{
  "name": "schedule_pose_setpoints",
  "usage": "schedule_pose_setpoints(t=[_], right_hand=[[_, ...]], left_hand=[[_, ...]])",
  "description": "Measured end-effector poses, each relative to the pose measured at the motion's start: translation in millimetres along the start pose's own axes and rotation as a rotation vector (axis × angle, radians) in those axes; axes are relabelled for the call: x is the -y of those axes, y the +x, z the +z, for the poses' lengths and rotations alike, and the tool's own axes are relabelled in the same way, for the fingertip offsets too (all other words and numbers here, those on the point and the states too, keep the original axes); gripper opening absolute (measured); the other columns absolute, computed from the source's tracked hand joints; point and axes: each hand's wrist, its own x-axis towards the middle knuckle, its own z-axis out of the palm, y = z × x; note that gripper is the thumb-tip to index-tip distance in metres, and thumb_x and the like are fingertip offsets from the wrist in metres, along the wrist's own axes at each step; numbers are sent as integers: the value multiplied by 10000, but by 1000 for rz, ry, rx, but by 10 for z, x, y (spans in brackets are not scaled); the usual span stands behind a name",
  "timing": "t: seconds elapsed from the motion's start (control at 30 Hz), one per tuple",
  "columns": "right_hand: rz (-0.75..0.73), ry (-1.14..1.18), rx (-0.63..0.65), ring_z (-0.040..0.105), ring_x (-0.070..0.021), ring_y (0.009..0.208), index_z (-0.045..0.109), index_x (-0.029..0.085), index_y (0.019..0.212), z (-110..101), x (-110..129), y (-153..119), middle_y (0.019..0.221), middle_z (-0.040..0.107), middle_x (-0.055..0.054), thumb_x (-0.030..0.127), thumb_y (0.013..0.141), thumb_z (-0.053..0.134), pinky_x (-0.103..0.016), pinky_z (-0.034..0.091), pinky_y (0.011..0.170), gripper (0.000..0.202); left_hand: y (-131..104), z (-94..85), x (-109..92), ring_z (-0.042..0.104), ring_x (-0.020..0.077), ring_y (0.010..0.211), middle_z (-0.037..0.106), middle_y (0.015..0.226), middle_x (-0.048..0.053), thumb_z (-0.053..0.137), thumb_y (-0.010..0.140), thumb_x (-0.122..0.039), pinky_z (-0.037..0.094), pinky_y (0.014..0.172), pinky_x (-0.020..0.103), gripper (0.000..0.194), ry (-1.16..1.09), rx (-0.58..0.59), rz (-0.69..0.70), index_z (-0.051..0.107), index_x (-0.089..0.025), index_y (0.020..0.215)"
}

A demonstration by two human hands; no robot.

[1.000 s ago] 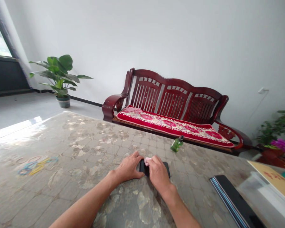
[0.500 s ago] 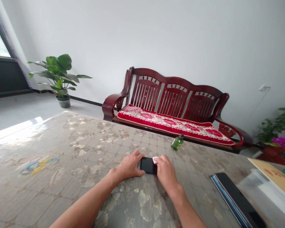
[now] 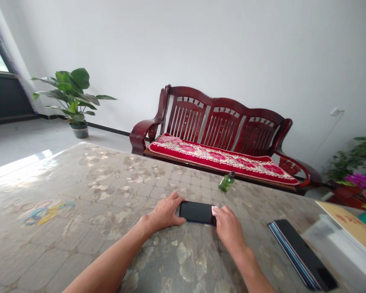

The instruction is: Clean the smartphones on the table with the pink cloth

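Observation:
A dark smartphone (image 3: 197, 212) lies flat on the patterned tablecloth (image 3: 158, 252), its black screen facing up. My left hand (image 3: 168, 210) grips the phone's left end, thumb at the near edge and fingers at the far edge. At the phone's right end, my right hand (image 3: 230, 226) is closed on a small pink cloth (image 3: 214, 211) and presses it against the screen. Part of the cloth is hidden in my fingers. Beyond my right hand stands a small green bottle (image 3: 226, 182) with a dark top.
Several stacked phones (image 3: 305, 254) lie to the right, beside a translucent plastic box (image 3: 332, 240) with a tan card (image 3: 350, 224) on it. Coloured bands (image 3: 47, 212) lie at the left. A red wooden bench (image 3: 222, 126) stands beyond the table; a potted plant (image 3: 76, 97) is back left.
My right hand has slid the pink cloth rightward along the screen to the phone's right end, uncovering more of the screen. My left hand stays at the left end.

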Motion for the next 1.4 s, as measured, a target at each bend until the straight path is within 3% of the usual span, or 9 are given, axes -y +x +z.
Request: schedule_pose_setpoints(t=[0.2, 0.27, 0.5, 0.77, 0.83, 1.0, 1.1, 1.2, 1.4], right_hand=[[-218, 54, -12, 565, -193, 950, 685, 233, 1043, 41, 650, -117, 980, 636, -46, 48, 919, 424, -267, 417, 847, 343], [-234, 54, -2, 557, -195, 946, 683, 236, 1016, 41, 662, -140, 978, 632, -41, 47, 917, 430, -271, 414, 844, 332], [-35, 2, -80, 571, -208, 882, 691, 224, 1034, 50, 151, -112, 913, 619, -62, 72, 918, 417, -281, 410, 785, 334], [-249, 175, -31, 554, -192, 922, 689, 254, 998, 109, 721, -197, 972, 624, -42, 82, 925, 428, -271, 425, 827, 322], [-212, 188, -40, 558, -192, 918, 697, 252, 995, 105, 649, -172, 961, 628, -43, 82, 925, 421, -269, 426, 823, 332], [-3, 216, -136, 585, -199, 909, 720, 239, 1029, 143, 122, -48, 917, 641, -59, 128, 910, 428, -274, 438, 802, 334], [86, 354, -202, 609, -198, 902, 732, 232, 1015, 207, -66, 9, 910, 660, -58, 200, 898, 452, -279, 455, 799, 305], [136, 478, -255, 633, -192, 875, 731, 219, 1020, 265, -97, 49, 935, 676, -62, 234, 869, 455, -284, 471, 785, 314], [161, 587, -269, 645, -202, 898, 739, 213, 979, 318, -57, 129, 957, 697, -73, 278, 843, 461, -302, 476, 812, 316]], left_hand=[[-3, -3, -10, 646, 250, 934, 581, 1068, 64, 701, 679, -386, 515, 829, 314, 519, -16, -6, 0, 609, -212, 1160], [-2, -7, -10, 646, 247, 929, 583, 1058, 63, 703, 675, -380, 515, 824, 309, 512, -19, -6, 3, 612, -214, 1150], [-3, 3, -3, 645, 250, 909, 579, 1073, 65, 706, 687, -413, 522, 813, 331, 494, 3, -3, 4, 609, -216, 1129], [-7, 14, -1, 644, 248, 943, 575, 1065, 61, 678, 711, -377, 513, 822, 313, 468, -15, -10, 15, 597, -217, 1143], [-11, 8, -5, 643, 246, 936, 573, 1068, 62, 679, 715, -381, 514, 820, 313, 462, -8, -4, 17, 598, -216, 1139], [-28, -22, -26, 633, 255, 946, 561, 1122, 74, 691, 723, -382, 518, 846, 339, 469, 17, 15, 22, 598, -210, 1149], [-28, -14, -15, 571, 290, 1117, 522, 1273, 98, 715, 728, -352, 475, 957, 373, 507, 8, -4, 86, 581, -216, 1198], [-11, 28, 28, 466, 295, 1272, 472, 1399, 101, 723, 765, -313, 391, 1065, 397, 592, -25, -11, 191, 508, -237, 1312], [21, 89, 63, 504, 268, 1253, 537, 1371, 106, 682, 861, -334, 398, 1066, 390, 580, -10, 50, 298, 439, -239, 1379]])
